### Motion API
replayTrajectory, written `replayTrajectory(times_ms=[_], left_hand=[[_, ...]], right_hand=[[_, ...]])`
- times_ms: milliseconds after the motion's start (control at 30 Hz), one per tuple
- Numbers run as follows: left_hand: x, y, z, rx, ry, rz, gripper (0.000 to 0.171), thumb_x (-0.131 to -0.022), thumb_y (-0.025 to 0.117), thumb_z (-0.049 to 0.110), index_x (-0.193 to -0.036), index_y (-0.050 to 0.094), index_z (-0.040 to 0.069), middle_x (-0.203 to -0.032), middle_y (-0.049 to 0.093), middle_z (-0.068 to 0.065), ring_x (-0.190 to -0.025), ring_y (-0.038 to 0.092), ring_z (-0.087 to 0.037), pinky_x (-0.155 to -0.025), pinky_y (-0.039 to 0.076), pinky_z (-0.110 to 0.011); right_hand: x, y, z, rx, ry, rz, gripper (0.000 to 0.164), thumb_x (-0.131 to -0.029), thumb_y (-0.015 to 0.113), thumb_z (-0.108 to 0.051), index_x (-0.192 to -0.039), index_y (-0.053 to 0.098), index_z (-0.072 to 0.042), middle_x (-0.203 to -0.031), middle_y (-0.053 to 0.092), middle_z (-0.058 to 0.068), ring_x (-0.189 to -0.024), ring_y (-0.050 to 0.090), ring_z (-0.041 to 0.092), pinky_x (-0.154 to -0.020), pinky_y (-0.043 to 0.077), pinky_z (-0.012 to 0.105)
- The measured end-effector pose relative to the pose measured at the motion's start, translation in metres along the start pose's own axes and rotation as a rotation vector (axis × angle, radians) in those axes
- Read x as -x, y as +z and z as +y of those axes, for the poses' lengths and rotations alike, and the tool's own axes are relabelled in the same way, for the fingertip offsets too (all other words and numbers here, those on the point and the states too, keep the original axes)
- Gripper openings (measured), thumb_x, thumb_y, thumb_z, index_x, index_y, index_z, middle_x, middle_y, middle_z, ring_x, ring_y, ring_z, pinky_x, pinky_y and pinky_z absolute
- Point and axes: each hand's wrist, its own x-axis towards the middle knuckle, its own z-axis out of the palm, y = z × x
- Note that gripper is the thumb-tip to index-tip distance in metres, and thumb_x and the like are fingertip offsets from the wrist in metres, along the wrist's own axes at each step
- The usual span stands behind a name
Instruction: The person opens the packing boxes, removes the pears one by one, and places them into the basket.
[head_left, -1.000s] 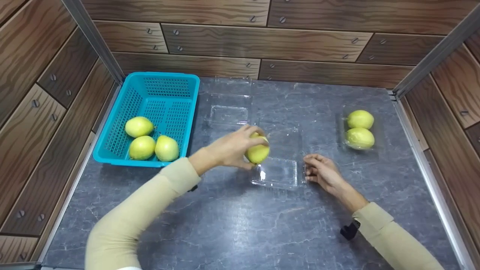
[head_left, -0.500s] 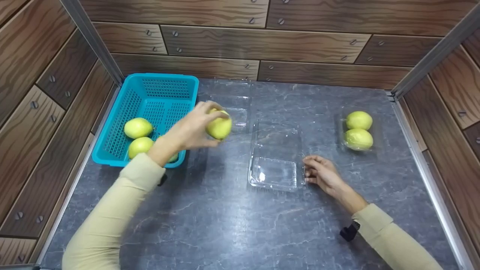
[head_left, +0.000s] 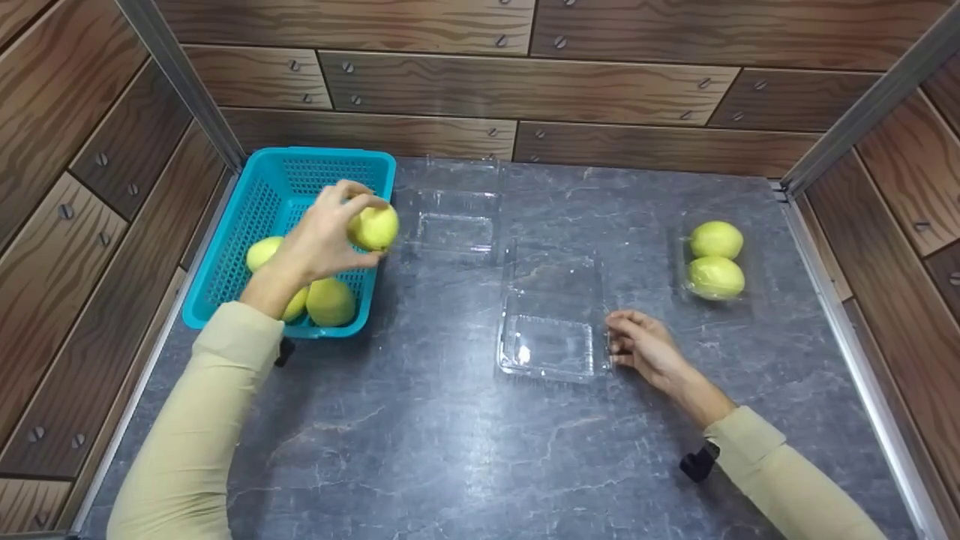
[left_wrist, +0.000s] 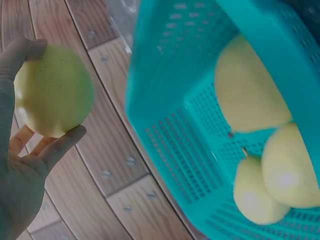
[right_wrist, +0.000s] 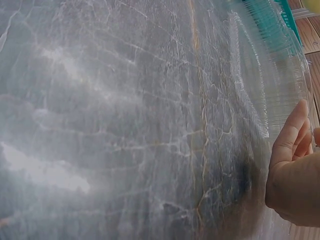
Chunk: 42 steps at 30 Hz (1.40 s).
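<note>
In the head view my left hand [head_left: 319,232] grips a yellow-green pear [head_left: 374,227] above the right rim of the blue basket [head_left: 196,300]. The left wrist view has the thumb and fingers curled round this pear [left_wrist: 54,92], clear of the basket wall [left_wrist: 165,95]. Several more pears [left_wrist: 250,90] lie inside the basket, partly behind my forearm in the head view. My right hand [head_left: 649,349] holds the right edge of an opened clear plastic clamshell container [head_left: 551,345] with its fingertips. From the right wrist, the fingers [right_wrist: 290,135] meet that container's edge.
A second opened clear container [head_left: 456,225] lies behind, beside the basket. At the right, a clear container holds two pears [head_left: 716,259]. Wood-patterned walls [head_left: 420,82] enclose the grey marbled tabletop [head_left: 420,450] at the back and sides.
My left hand has carried the pear leftward from over the near clear container to the basket's right rim. The right hand has stayed at the container's edge.
</note>
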Motion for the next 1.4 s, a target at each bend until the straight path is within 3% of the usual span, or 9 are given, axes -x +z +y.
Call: replayTrajectory(times_ms=[267, 500, 867, 1400], left_hand=[[0.006, 0.005, -0.032, 0.002, -0.121, -0.014, 0.065, -0.082, 0.089, 0.023, -0.140, 0.062, 0.011, -0.147, 0.049, -0.020, -0.134, 0.047, -0.044, -0.103, 0.050, -0.064], [0.007, 0.018, -0.051, -0.022, -0.199, -0.105, 0.067, -0.083, 0.088, 0.025, -0.142, 0.060, 0.010, -0.148, 0.048, -0.022, -0.135, 0.045, -0.046, -0.105, 0.049, -0.065], [0.003, 0.041, -0.064, -0.054, -0.253, -0.266, 0.066, -0.085, 0.085, 0.021, -0.143, 0.059, 0.005, -0.145, 0.048, -0.026, -0.127, 0.046, -0.046, -0.102, 0.051, -0.064], [0.002, 0.059, -0.074, -0.075, -0.285, -0.325, 0.063, -0.085, 0.081, 0.020, -0.142, 0.059, 0.005, -0.145, 0.047, -0.028, -0.127, 0.046, -0.048, -0.101, 0.050, -0.065]], right_hand=[[0.001, 0.001, 0.001, 0.003, 0.008, -0.004, 0.006, -0.106, 0.061, -0.016, -0.101, 0.062, -0.020, -0.086, 0.060, -0.008, -0.068, 0.058, 0.006, -0.062, 0.057, 0.021], [0.001, 0.002, 0.000, -0.005, 0.012, 0.002, 0.005, -0.105, 0.063, -0.016, -0.101, 0.062, -0.020, -0.085, 0.062, -0.008, -0.067, 0.058, 0.006, -0.062, 0.057, 0.021], [0.001, 0.001, 0.000, -0.004, 0.010, -0.001, 0.006, -0.105, 0.062, -0.016, -0.101, 0.062, -0.020, -0.085, 0.062, -0.008, -0.068, 0.059, 0.006, -0.063, 0.057, 0.021], [0.001, 0.002, -0.001, -0.009, 0.004, 0.017, 0.006, -0.105, 0.063, -0.015, -0.101, 0.062, -0.019, -0.083, 0.061, -0.008, -0.066, 0.058, 0.006, -0.061, 0.057, 0.021]])
